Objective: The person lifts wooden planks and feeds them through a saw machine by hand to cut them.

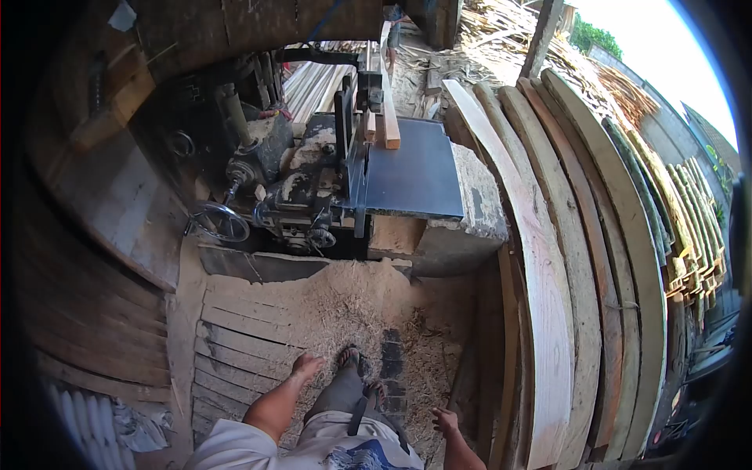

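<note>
Could slip on loose sawdust (345,301) and pitch, with fingers of left hand (308,365) and right hand (446,421) loosely bent and empty, toward the beam (391,131) across the far edge of the surface (415,176), near its left corner.

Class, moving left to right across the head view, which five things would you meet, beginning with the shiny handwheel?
Shiny handwheel → left hand → left foot → right hand → stacked wood strips.

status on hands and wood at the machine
Left hand, right hand clear of machine table, nothing visibly held. Wooden strip on table. Sawdust heaped in front.
</note>
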Demonstrator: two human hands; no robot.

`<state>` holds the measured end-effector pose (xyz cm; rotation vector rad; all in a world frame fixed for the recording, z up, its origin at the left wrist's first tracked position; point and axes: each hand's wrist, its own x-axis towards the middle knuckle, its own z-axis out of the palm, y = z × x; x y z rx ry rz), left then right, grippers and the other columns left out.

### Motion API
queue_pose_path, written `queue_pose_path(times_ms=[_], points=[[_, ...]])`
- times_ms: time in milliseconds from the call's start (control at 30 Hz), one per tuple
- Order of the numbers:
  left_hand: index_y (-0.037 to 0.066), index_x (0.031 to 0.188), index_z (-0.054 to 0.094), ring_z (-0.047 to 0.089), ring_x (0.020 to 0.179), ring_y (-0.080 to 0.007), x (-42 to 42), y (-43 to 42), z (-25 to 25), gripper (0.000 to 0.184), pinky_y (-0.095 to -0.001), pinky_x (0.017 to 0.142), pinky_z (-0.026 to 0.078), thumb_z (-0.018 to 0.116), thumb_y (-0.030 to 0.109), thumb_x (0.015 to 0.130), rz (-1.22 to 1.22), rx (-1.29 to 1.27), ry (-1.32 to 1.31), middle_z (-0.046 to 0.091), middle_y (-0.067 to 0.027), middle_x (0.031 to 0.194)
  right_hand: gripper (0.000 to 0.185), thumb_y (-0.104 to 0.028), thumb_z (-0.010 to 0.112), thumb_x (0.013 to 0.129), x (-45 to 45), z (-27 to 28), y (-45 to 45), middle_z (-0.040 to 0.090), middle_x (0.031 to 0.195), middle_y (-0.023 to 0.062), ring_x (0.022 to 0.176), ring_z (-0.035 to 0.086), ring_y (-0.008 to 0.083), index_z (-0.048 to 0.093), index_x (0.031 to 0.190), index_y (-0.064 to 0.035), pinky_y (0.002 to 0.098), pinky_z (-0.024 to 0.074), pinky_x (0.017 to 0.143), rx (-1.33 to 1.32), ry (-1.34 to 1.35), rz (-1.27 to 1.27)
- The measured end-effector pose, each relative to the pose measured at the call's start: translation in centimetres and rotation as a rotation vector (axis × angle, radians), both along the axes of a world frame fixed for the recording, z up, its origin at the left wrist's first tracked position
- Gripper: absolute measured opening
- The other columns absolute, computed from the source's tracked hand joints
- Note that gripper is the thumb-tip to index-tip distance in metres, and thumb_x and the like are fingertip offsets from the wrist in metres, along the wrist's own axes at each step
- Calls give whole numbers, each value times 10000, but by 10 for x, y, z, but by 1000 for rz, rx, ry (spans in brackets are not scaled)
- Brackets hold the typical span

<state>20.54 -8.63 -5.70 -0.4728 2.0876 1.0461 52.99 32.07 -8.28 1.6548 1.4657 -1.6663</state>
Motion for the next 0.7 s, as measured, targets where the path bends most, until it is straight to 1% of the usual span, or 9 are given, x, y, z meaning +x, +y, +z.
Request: queue_pose_path(times_ms=[100, 133, 167, 200, 367, 433, 567, 600, 700], points=[[72, 860, 648, 597, 613, -127, 26, 28, 29, 411, -302, 513, 476, 774, 458, 795, 24, 181, 76, 647, -31, 743, 683, -419, 781, 818, -67, -34, -4, 712, 1155, 87, 990, 677, 208, 589, 1366, -60, 350, 526, 823, 255, 212, 332], [67, 874, 647, 598, 619, -129, 44, 32, 38, 422, -301, 521, 479, 772, 463, 799, -10, 191, 72, 644, -36, 744, 764, -445, 775, 812, -104, 28, -18, 703, 1188, 122, 1068, 666, 229, 544, 1383, 6, 322, 501, 907, 296, 305, 304], [62, 888, 646, 599, 626, -131, 62, 35, 46, 433, -299, 530, 482, 770, 467, 802, -41, 202, 66, 641, -42, 745, 808, -467, 761, 815, -130, 31, -21, 676, 1237, 176, 1149, 640, 251, 513, 1391, 42, 326, 468, 979, 356, 351, 337], [61, 897, 652, 601, 625, -133, 83, 35, 45, 436, -296, 538, 485, 769, 469, 802, -86, 178, 88, 644, -42, 747, 823, -477, 751, 817, -158, 84, -28, 665, 1247, 203, 1156, 638, 253, 495, 1407, 37, 341, 477, 977, 335, 396, 400], [80, 866, 681, 610, 615, -133, 211, -35, 7, 422, -288, 545, 480, 774, 484, 789, -295, 90, 129, 662, -38, 754, 754, -482, 705, 824, -242, 145, -58, 618, 1239, 253, 1150, 592, 388, 520, 1386, -14, 459, 466, 990, 936, 604, 487], [79, 840, 677, 601, 604, -129, 263, -78, 19, 409, -289, 531, 472, 771, 475, 793, -152, 70, 22, 657, -37, 749, 820, -510, 699, 818, -259, 190, -74, 564, 1327, 239, 1222, 538, 388, 454, 1439, -34, 475, 443, 1013, 998, 599, 528], [71, 841, 659, 585, 582, -125, 379, -197, -6, 365, -293, 506, 476, 755, 423, 822, 166, 42, -44, 630, -23, 720, 1010, -589, 736, 767, -251, 215, -121, 531, 1362, 214, 1264, 500, 371, 299, 1524, -82, 505, 444, 1004, 1134, 444, 664], [71, 847, 654, 586, 582, -128, 417, -226, -1, 343, -295, 503, 480, 744, 402, 837, 270, 33, -55, 620, -21, 709, 1112, -572, 776, 715, -236, 211, -136, 557, 1333, 246, 1234, 538, 394, 205, 1552, -114, 500, 454, 996, 1134, 377, 691], [70, 866, 653, 576, 567, -152, 537, -309, 11, 304, -332, 490, 492, 710, 369, 870, 691, 9, -118, 601, -29, 710, 1144, -522, 801, 689, -161, 144, -158, 588, 1286, 280, 1183, 581, 432, 167, 1556, -129, 495, 465, 989, 741, 471, 748]])
